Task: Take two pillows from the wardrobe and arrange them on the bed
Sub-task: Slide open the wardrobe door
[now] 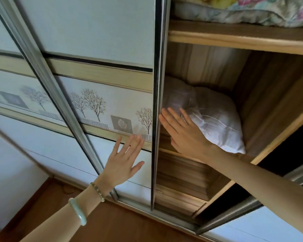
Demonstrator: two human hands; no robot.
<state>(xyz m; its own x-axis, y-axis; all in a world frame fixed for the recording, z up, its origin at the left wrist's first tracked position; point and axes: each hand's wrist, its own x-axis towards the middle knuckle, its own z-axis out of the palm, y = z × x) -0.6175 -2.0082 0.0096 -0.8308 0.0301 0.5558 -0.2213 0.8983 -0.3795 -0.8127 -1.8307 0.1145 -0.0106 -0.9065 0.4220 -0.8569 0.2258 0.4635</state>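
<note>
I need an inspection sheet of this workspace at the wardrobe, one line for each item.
Surface: wooden shelf in the open wardrobe section; bare wood shows at its front.
Job's things: one white pillow lies on that shelf; a second pillow cannot be told apart; the bed is out of view.
Clutter: floral bedding on the shelf above.
Grippers: left hand open, flat against the sliding door; right hand open, fingers spread, at the door's edge in front of the pillow, no grip yet.
Cables: nothing seen.
Surroundings: tree print on the door, wooden floor below, bracelets on the left wrist.
</note>
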